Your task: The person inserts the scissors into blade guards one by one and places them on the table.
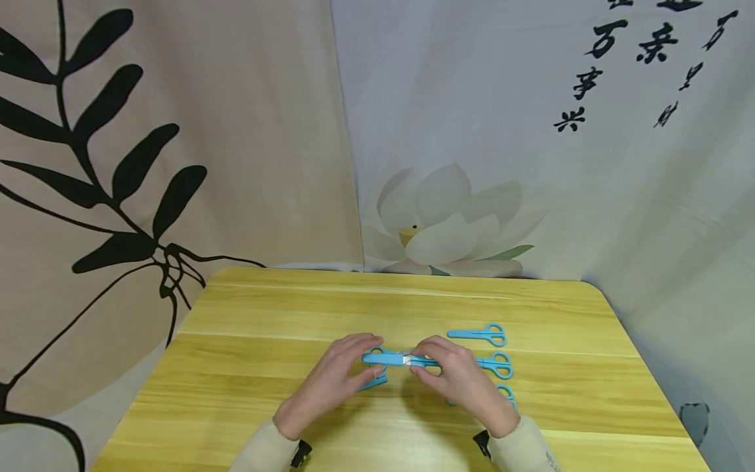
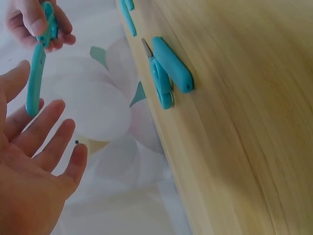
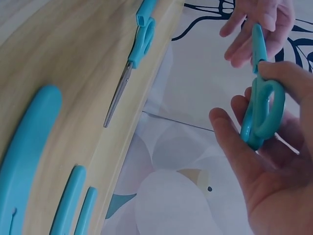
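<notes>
My left hand [image 1: 337, 370] pinches a blue scissors cover [image 2: 35, 81] by its far end, between thumb and fingers. In my right hand [image 1: 457, 370] are the handle loops of small blue scissors [image 3: 264, 110]. The cover lies in line with these scissors; in the head view a short stretch of bare blade shows between them, and most of the blades are inside the cover. On the table by the left hand lie other scissors [image 2: 160, 83] with bare blades. A loose blue cover [image 2: 172, 64] lies right beside them.
Several blue scissors lie at the right of the wooden table [image 1: 265, 314]: one covered pair [image 1: 478, 334] farthest back, another pair [image 1: 501, 365] behind the right hand, and a third pair [image 1: 507, 393] partly hidden by the wrist. A printed curtain [image 1: 448, 131] hangs behind the table.
</notes>
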`<state>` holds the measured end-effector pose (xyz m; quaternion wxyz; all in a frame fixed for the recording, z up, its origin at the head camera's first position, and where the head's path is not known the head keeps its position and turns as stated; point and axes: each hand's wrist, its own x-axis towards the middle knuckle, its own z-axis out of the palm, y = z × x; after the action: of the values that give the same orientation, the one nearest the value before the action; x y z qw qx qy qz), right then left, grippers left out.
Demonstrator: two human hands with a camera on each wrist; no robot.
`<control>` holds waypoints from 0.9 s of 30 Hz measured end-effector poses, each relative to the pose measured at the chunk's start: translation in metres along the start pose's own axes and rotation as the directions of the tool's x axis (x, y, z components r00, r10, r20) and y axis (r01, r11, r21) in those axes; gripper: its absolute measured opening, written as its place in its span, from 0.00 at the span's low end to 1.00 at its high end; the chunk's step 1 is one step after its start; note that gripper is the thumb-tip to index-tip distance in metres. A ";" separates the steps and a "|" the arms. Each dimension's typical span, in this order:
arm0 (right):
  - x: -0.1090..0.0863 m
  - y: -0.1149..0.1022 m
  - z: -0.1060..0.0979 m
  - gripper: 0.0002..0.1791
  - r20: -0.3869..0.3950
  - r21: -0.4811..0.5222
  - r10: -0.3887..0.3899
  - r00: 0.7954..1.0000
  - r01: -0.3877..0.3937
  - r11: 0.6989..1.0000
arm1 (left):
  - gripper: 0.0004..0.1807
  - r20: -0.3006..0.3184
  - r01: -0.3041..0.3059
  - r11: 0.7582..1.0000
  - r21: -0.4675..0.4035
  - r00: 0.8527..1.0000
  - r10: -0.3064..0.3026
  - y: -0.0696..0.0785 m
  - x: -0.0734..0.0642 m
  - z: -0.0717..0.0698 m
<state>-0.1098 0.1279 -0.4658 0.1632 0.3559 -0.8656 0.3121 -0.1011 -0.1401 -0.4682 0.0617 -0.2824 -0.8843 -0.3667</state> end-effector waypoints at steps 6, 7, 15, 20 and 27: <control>-0.001 0.000 -0.002 0.12 0.000 0.006 -0.005 1.000 0.005 1.000 | 0.27 0.004 0.029 0.999 -0.032 1.000 -0.029 -0.003 -0.003 -0.003; -0.002 0.001 -0.002 0.11 0.002 0.009 -0.006 1.000 0.006 1.000 | 0.27 0.003 0.027 0.999 -0.039 1.000 -0.027 -0.004 -0.004 -0.004; -0.003 0.002 -0.003 0.11 -0.006 0.025 -0.021 1.000 0.021 0.999 | 0.21 -0.004 -0.003 0.994 -0.113 1.000 0.002 -0.008 -0.005 -0.004; -0.003 0.002 -0.003 0.12 -0.008 0.024 -0.036 0.999 0.036 0.999 | 0.17 -0.029 -0.057 0.992 -0.110 0.998 0.054 -0.009 -0.006 -0.004; -0.002 -0.001 -0.003 0.13 -0.013 0.006 -0.067 0.998 0.067 0.998 | 0.14 -0.095 -0.121 0.990 -0.066 0.989 0.114 -0.009 -0.006 -0.002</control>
<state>-0.1079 0.1304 -0.4641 0.1777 0.3833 -0.8512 0.3114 -0.1010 -0.1496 -0.4744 0.1132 -0.3192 -0.8486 -0.4064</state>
